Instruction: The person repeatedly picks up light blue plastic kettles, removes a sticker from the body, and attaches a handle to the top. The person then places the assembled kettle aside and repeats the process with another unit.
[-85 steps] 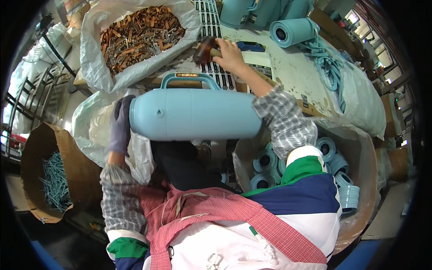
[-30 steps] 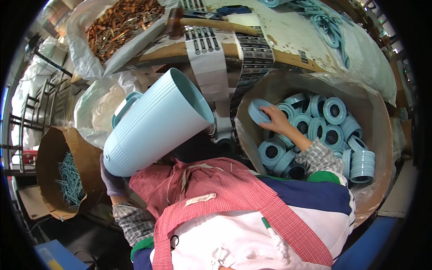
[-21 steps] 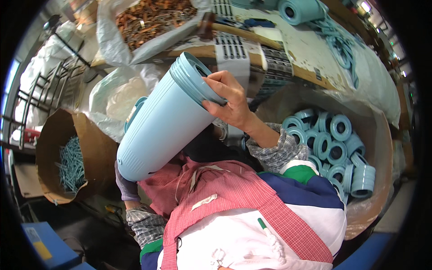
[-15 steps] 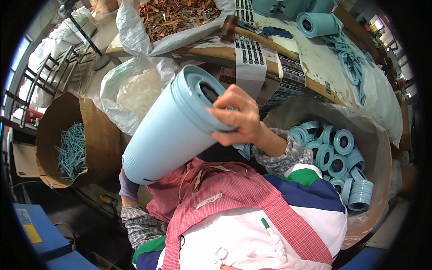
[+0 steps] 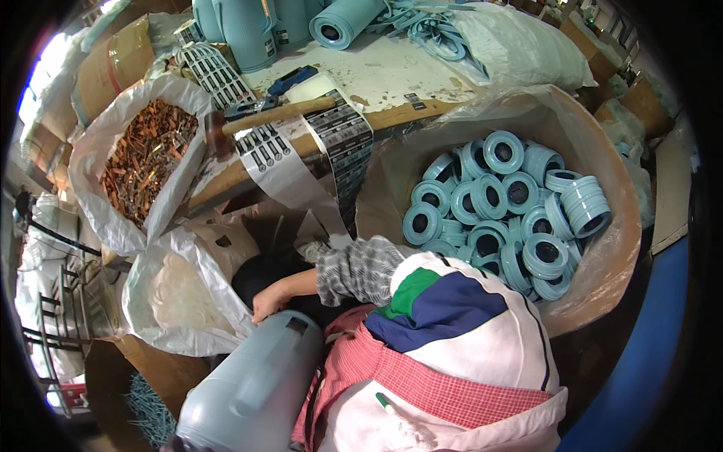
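A light blue jug body (image 5: 252, 384), a smooth tapered cylinder with a dark slot near its far end, lies slanted across my lap at the lower left. At that far end is my right hand (image 5: 271, 301), its fingers curled down against the rim. The fingertips are hidden behind the body. Of my left hand (image 5: 181, 444), only a dark covered bit shows at the lower edge, by the near end of the jug body; its fingers are out of sight.
To the right, a lined carton (image 5: 602, 301) holds many light blue ring collars (image 5: 520, 192). A mallet (image 5: 279, 117), label sheets (image 5: 275, 162) and finished jugs (image 5: 245, 34) occupy the bench. Bags of metal clips (image 5: 151, 154) and clear rings (image 5: 181, 290) stand left, above blue strips (image 5: 147, 407).
The view has swung right, toward the collars. The jug body has come down to my lap and turned, its open ringed end no longer showing. My right hand has lowered with it.
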Demonstrator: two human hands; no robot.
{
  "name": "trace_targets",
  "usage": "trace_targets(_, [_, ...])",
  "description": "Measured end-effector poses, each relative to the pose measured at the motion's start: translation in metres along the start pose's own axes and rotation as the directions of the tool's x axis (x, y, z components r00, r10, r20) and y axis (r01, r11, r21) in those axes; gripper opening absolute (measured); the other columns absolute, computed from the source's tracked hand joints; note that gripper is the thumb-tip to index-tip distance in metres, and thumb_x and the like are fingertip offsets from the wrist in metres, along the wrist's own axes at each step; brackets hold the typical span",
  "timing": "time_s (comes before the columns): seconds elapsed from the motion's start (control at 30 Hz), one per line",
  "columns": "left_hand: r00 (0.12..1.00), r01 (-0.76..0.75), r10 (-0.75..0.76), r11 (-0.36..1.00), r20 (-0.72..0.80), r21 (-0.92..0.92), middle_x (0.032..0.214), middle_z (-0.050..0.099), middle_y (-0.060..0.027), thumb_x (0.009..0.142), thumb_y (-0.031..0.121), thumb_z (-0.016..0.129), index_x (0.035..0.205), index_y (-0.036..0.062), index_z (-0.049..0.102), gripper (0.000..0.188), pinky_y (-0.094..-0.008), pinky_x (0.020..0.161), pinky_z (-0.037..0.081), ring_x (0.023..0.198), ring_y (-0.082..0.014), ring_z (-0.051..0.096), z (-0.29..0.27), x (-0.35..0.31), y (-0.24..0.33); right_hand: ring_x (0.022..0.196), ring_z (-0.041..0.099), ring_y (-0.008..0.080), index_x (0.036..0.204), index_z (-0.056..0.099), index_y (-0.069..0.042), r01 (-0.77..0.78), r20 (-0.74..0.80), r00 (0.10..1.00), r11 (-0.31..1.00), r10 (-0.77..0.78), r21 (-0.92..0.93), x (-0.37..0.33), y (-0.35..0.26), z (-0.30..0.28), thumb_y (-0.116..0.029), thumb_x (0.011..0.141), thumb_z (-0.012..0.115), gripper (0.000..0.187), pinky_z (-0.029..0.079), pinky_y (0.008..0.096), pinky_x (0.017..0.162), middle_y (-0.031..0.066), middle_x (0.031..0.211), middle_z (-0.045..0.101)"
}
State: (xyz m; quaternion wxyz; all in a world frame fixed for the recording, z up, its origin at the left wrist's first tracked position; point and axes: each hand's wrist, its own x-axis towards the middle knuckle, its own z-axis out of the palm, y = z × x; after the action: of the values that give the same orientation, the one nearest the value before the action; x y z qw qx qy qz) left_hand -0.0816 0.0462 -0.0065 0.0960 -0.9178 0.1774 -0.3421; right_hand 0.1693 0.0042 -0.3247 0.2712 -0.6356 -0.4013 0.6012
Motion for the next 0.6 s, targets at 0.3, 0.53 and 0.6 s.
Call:
trace_targets(0.3, [0.654, 0.719, -0.478, 0.634, 0.586, -0.285, 0.126, 0.047, -0.0203, 0.069, 0.002, 0.065, 0.114, 0.0029, 0.055, 0.046, -0.0407, 0.092, 0.041, 0.114, -0.0362, 0.046, 0.029, -0.006, -0.009, 0.082, 0.061, 0.0166, 0.094, 0.063, -0.003, 0.151, -0.806, -0.393, 0.834, -0.443, -0.531, -0.263, 0.071, -0.315, -0.007, 0.082, 0.054, 0.016, 0.048, 0.0292, 0.073, 0.0091, 0.091, 0.066])
trace_targets(0.53, [0.806, 0.537, -0.475, 0.838, 0.352, -0.098, 0.121, 0.049, -0.019, 0.066, -0.002, 0.06, 0.087, 0.0042, 0.064, 0.022, -0.0451, 0.089, 0.041, 0.113, -0.0386, 0.043, 0.071, 0.041, 0.002, 0.121, 0.039, 0.0355, 0.118, 0.049, -0.004, -0.637, -0.822, -0.559, 0.691, -0.109, 0.342, -0.486, 0.234, -0.381, -0.017, 0.083, 0.047, 0.037, 0.036, 0.0547, 0.092, 0.0128, 0.122, 0.052])
trace_targets(0.6, [0.731, 0.659, -0.57, 0.732, 0.375, -0.17, 0.111, 0.054, -0.0166, 0.066, 0.015, 0.069, 0.085, 0.0077, 0.063, 0.021, -0.0438, 0.085, 0.044, 0.106, -0.0372, 0.048, 0.074, 0.015, 0.015, 0.128, 0.031, 0.0337, 0.129, 0.041, -0.006, -0.724, -0.868, -0.494, 0.577, -0.052, 0.378, -0.489, 0.237, -0.382, -0.029, 0.084, 0.051, 0.052, 0.021, 0.0543, 0.101, 0.0104, 0.133, 0.045])
